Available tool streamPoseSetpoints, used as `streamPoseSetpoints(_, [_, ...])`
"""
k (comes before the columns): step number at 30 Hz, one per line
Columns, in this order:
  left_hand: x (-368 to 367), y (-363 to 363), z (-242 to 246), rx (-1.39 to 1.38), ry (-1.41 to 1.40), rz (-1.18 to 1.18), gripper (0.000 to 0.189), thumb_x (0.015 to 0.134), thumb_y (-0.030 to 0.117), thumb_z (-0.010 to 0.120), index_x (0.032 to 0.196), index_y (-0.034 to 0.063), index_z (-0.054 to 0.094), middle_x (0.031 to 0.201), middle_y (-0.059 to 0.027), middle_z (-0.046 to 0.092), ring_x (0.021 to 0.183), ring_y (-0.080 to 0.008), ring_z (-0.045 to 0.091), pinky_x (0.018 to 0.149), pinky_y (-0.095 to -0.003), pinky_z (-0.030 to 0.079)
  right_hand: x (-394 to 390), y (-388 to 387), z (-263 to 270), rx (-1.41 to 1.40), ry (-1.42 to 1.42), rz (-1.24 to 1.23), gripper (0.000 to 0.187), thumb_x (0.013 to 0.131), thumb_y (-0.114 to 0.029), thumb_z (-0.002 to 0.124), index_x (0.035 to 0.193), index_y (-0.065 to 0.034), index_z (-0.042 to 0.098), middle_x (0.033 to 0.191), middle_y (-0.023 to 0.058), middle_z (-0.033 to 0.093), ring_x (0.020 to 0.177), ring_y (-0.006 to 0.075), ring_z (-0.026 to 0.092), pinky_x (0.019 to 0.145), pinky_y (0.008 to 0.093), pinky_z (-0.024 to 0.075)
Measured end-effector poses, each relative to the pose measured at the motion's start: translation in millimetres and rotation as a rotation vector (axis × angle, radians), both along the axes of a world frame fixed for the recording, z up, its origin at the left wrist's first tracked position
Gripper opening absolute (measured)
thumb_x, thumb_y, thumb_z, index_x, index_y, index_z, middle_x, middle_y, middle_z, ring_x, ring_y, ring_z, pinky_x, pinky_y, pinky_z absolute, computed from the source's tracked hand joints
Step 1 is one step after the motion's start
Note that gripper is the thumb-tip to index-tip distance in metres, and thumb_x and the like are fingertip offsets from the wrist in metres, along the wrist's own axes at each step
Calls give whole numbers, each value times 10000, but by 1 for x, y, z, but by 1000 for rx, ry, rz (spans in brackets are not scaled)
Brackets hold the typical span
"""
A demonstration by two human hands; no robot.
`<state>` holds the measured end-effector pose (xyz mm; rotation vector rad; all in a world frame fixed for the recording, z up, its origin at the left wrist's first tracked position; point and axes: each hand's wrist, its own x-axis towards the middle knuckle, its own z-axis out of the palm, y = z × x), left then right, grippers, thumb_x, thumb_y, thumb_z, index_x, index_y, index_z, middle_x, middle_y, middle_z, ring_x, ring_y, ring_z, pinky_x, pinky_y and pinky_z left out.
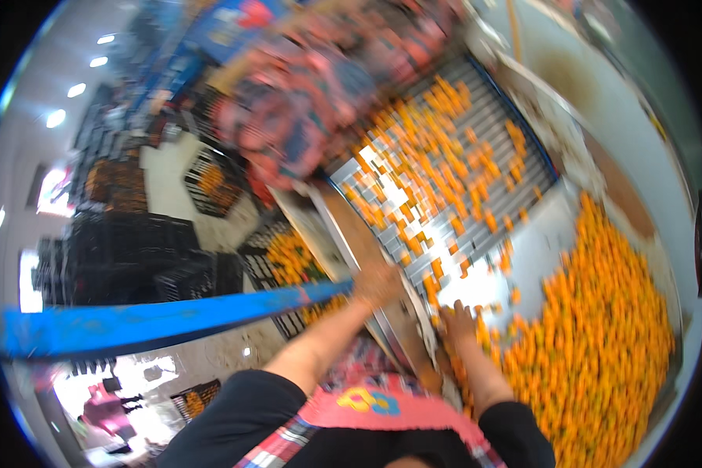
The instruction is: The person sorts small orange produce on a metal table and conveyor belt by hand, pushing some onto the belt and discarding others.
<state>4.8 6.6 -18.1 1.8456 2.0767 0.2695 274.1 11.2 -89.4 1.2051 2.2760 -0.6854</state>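
Small orange citrus fruits (596, 339) lie in a big heap at the lower right, beside a smooth metal surface (538, 251). More are spread over a roller conveyor (491, 128), blurred. My left hand (377, 285) rests at the machine's side rail (351, 234), by the end of a blue bar (181, 313); whether its fingers grip anything is not clear. My right hand (459, 324) reaches over the near edge of the metal surface, its fingers spread among a few fruits at the heap's left edge. It holds no fruit that I can see.
A person in patterned pink clothing (304, 111) leans over the conveyor's far left side. Black crates (202, 181) with fruit stand on the floor to the left, near stacked dark crates (134, 245). Another person in pink (105, 409) is at the lower left. A pale wall (632, 134) bounds the right.
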Motion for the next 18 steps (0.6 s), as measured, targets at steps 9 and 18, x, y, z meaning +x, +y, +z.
streamPoseSetpoints(9, [4, 0, 24, -9, -41, 98, 172, 789, 245, 580, 805, 113, 688, 763, -148, 665, 745, -350, 645, 684, -475, 521, 31, 80, -29, 183, -257, -226, 654, 853, -514, 539, 1429, -312, 303, 1531, 95, 257, 1379, 345, 277, 995, 685, 242])
streamPoseSetpoints(18, [9, -6, 19, 76, -25, 98, 190, 794, 243, 560, 822, 137, 714, 745, -147, 666, 717, -352, 646, 665, -479, 516, 49, 70, 19, 39, -357, -507, 611, 921, -469, 488, 1456, -318, 237, 1482, 108, 285, 1388, 325, 255, 1078, 654, 220])
